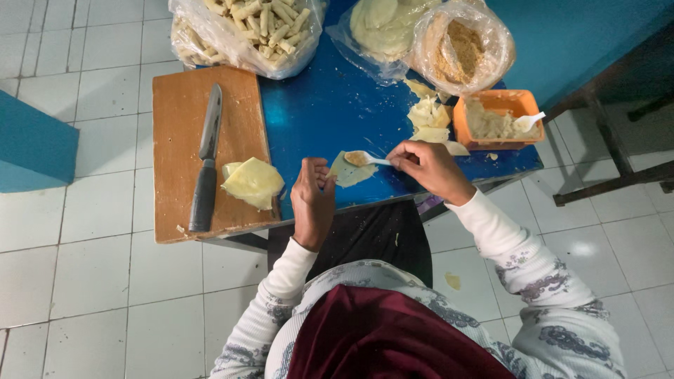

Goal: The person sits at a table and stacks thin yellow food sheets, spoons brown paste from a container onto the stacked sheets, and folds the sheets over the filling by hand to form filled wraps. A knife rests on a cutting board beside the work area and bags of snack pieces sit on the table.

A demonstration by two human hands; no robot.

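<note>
White floor tiles surround a small blue table [330, 112] that we sit at, with a teal wall at the far right and a dark wooden frame on the floor to the right. On the left part of the table lies a wooden cutting board [179, 126], hanging over the table's left edge; a dark-handled knife [206, 161] lies lengthwise on it, and a stack of pale yellow wrapper sheets [253, 182] rests at the board's near right corner. At the far edge sit a clear bag of rolled sticks [246, 31], a bag of round wrappers [375, 28] and a bag of crumbs [460, 49]. An orange tub of filling [495, 119] with a white spoon in it stands at the right, loose wrapper scraps [430, 112] just left of it.

Our left hand [312, 200] reaches up from the near edge, its fingertips pinching the near left corner of a single wrapper [349, 172] lying on the table. Our right hand [430, 167] comes in from the right, wrist bent, fingers closed around the handle of a small white spoon [365, 159], whose filled bowl sits over the wrapper.
</note>
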